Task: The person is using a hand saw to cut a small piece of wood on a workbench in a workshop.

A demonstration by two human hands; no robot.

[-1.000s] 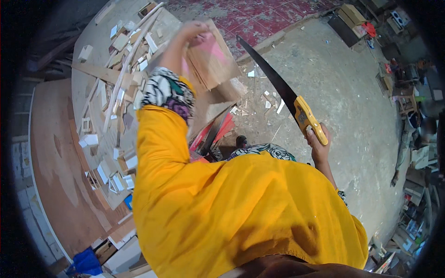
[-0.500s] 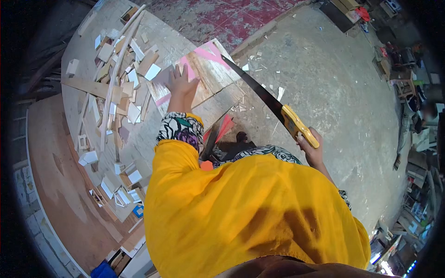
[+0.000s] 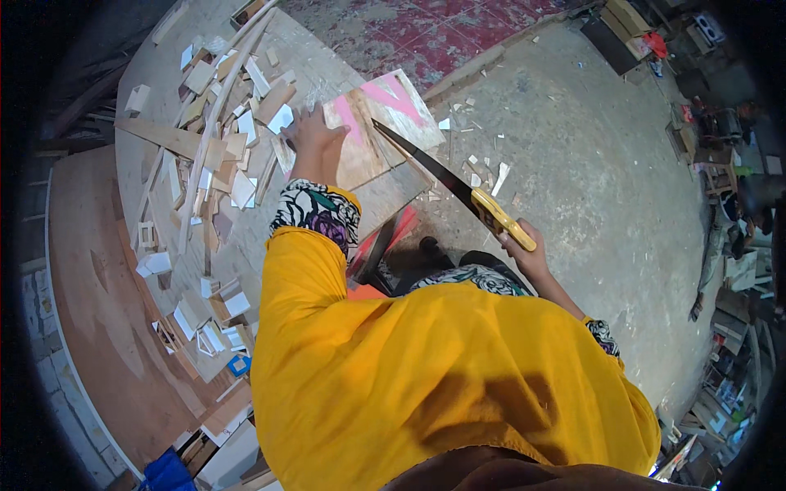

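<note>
From my remote seat I look straight down over a yellow garment (image 3: 426, 385) that fills the lower half of the view. My left hand (image 3: 313, 137) lies flat with fingers spread on a plywood piece (image 3: 372, 135) marked with pink paint, which rests at the edge of the round wooden worktop (image 3: 164, 188). My right hand (image 3: 524, 250) is wrapped tight around the yellow handle of a handsaw (image 3: 446, 186); its dark blade slants up and to the left, with the tip meeting the plywood piece near its right side.

The worktop is strewn with offcuts (image 3: 237, 147): small pale blocks, thin strips and a long slat (image 3: 213, 123) running diagonally through them. To the left of it a large brown curved board (image 3: 98, 303) follows the worktop's edge, and something blue (image 3: 168, 475) sits low by the bottom rim.

Beyond the worktop the concrete floor (image 3: 589, 172) is grey and dusty, with white chips (image 3: 483, 168) scattered just past the saw. A strip of red patterned tiles (image 3: 409, 33) runs along the top. At the far right the room is crowded with clutter (image 3: 729, 245) of tools and boxes, too small for me to tell apart. A red and black thing (image 3: 385, 241) shows beneath the worktop's edge, near my knees
</note>
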